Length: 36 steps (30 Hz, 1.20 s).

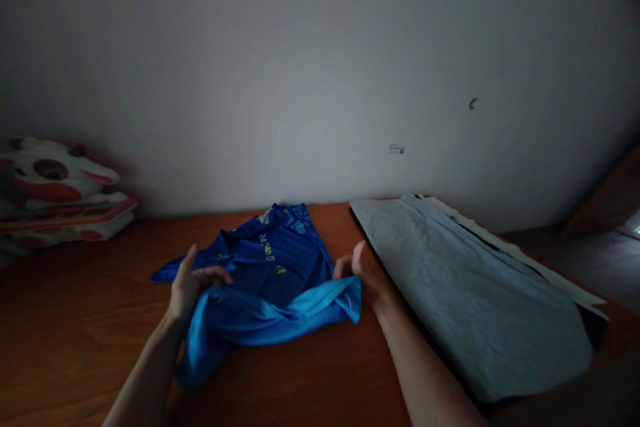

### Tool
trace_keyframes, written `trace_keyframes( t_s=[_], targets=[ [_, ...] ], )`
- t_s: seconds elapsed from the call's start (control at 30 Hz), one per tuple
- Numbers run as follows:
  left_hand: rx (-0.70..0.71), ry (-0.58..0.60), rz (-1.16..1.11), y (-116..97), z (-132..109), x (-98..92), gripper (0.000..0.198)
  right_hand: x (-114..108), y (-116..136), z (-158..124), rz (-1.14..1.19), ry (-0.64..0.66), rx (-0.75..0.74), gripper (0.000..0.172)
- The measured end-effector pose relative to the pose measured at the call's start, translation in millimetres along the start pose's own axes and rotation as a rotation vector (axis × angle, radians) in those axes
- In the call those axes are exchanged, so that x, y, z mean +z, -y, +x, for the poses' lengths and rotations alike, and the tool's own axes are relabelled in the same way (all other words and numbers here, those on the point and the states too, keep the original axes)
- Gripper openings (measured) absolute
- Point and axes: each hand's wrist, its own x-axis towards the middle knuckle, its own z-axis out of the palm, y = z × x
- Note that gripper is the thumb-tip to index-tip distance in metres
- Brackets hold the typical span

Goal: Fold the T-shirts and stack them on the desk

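Observation:
A blue sports shirt (270, 267) with a small yellow logo lies crumpled on the brown wooden table (75, 320). My left hand (193, 283) grips the shirt's lower hem at its left side, fingers curled over the lighter blue fabric. At the hem's right end my right hand (360, 273) pinches the cloth, thumb raised. The hem is lifted and folded up over the body of the shirt between the two hands.
A flat stack of grey, white and black folded cloth (470, 287) lies on the right of the table. At the far left a white and red plush toy or cushion (55, 193) rests against the plain wall (320, 67). The room is dim.

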Motion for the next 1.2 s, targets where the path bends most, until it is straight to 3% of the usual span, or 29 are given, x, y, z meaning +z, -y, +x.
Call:
trace_keyframes(
  t_s=[0.07, 0.17, 0.3, 0.43, 0.57, 0.67, 0.83, 0.93, 1.03, 1.13, 1.2],
  targets=[
    [-0.043, 0.011, 0.151, 3.1, 2.6, 1.5, 0.070, 2.2, -1.8, 5.3, 0.011, -0.181, -0.068, 0.090],
    [0.153, -0.147, 0.519, 17.5, 7.1, 10.9, 0.050, 7.2, -8.8, 11.5, -0.169, -0.375, -0.205, 0.067],
    [0.456, -0.117, 0.913, 47.2, 11.2, 25.6, 0.050, 12.1, -21.3, 8.6, -0.645, -0.229, -0.391, 0.035],
    [0.435, -0.044, 1.092, 66.8, 13.4, 34.5, 0.054, 16.4, -25.1, 4.1, -0.998, -0.103, -0.389, 0.035],
    [0.414, -0.041, 1.138, 65.5, 13.9, 37.2, 0.055, 22.7, -19.8, 3.7, -1.138, -0.127, -0.319, 0.034],
    [0.484, -0.056, 1.168, 61.4, 8.5, 33.8, 0.049, 24.3, -17.2, -1.6, -1.208, -0.144, -0.275, 0.037],
    [0.688, 0.033, 1.228, 69.9, -8.5, 13.4, 0.041, 12.1, -17.4, -28.2, -1.308, -0.117, -0.258, 0.041],
    [0.720, 0.082, 1.246, 70.7, -26.7, -5.4, 0.041, 1.9, -7.3, -51.5, -1.373, -0.055, -0.293, 0.041],
    [0.687, 0.115, 1.185, 58.2, -61.7, -27.7, 0.036, -4.7, 15.6, -82.6, -1.336, -0.010, -0.324, 0.038],
    [0.637, 0.228, 1.033, 46.7, -106.7, -52.0, 0.035, -10.4, 40.2, -122.8, -1.109, 0.046, -0.297, 0.033],
    [0.624, 0.289, 1.006, 48.9, -130.8, -66.2, 0.050, -15.8, 49.6, -149.9, -0.990, 0.186, -0.239, 0.041]
  ],
)
